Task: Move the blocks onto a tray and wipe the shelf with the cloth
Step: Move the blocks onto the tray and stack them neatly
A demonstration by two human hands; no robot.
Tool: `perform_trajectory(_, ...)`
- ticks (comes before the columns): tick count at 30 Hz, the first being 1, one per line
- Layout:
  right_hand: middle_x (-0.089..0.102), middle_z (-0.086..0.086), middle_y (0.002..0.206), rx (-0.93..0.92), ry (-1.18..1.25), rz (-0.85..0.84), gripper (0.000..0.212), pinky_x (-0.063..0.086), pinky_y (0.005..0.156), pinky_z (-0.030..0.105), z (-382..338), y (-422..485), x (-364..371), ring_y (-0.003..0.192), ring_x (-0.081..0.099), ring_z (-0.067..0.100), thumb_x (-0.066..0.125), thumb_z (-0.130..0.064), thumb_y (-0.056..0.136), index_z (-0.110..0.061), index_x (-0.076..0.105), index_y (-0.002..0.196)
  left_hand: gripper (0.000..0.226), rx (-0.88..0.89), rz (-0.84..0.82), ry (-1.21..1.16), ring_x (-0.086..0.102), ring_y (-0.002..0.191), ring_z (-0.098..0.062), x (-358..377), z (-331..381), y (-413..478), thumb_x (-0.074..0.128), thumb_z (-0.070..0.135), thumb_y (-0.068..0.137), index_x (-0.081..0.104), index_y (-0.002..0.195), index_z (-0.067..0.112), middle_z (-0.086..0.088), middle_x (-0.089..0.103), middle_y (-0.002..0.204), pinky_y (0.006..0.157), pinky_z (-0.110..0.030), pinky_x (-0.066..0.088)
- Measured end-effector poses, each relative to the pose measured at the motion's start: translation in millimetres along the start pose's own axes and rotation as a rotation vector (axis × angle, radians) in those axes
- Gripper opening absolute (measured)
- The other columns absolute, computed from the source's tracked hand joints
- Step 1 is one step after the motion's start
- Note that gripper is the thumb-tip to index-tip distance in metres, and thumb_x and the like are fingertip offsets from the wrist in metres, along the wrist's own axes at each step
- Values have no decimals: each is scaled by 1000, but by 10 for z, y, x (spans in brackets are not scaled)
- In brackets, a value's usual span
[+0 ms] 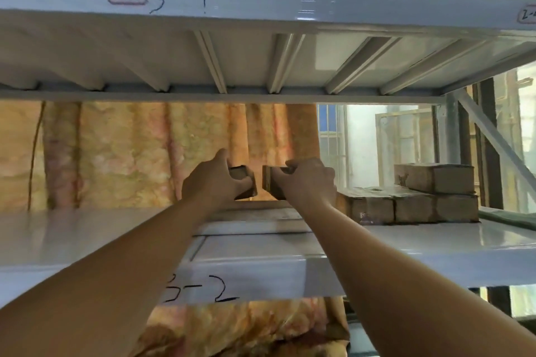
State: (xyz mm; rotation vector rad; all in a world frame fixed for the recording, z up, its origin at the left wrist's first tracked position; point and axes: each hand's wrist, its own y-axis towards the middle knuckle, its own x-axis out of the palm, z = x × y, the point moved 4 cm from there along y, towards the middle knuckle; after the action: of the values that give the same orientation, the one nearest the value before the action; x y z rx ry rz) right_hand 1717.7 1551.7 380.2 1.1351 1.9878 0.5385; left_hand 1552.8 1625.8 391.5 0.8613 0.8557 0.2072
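Note:
Both my arms reach in over the white metal shelf (87, 238) marked "3-2". My left hand (214, 180) grips a small brown block (246, 182), lifted above the shelf surface. My right hand (310, 180) grips a second brown block (271, 185) right beside it, a narrow gap apart. Under the two blocks lies a flat white tray (261, 219) on the shelf. To the right, several more brown blocks (406, 207) sit in a row on the shelf, with one block (435, 178) stacked on top. No cloth is clearly in view.
The upper shelf (261, 11), marked "3-1", hangs close overhead with ribs underneath. An orange patterned curtain (130, 153) hangs behind the shelf. A diagonal brace (493, 142) and upright post stand at the right, with a window behind. Something green (507, 219) lies at the shelf's far right.

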Motion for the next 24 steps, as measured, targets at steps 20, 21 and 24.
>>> perform_trajectory(20,50,7,127,-15,-81,-218,51,35,80,41,-326,-139,548,124,34,31,52,-63,73,-22,69,98,70,-111,-136,-10,51,97,-22,91,-758,-201,66,70,51,45,102,28,1,42,110,82,-39,50)
perform_trajectory(21,53,7,124,-21,-74,-222,49,33,78,40,-335,-104,556,122,36,31,52,-63,74,-20,70,89,74,-143,-154,-46,51,95,-21,109,-790,-197,68,70,49,45,104,27,-1,38,114,86,-39,50)
perform_trajectory(24,60,9,114,-30,-79,-257,54,36,84,40,-338,-47,625,118,41,33,52,-64,75,-13,68,82,72,-166,-145,-54,54,92,-22,109,-818,-195,69,70,50,44,101,25,-6,35,122,85,-36,50)
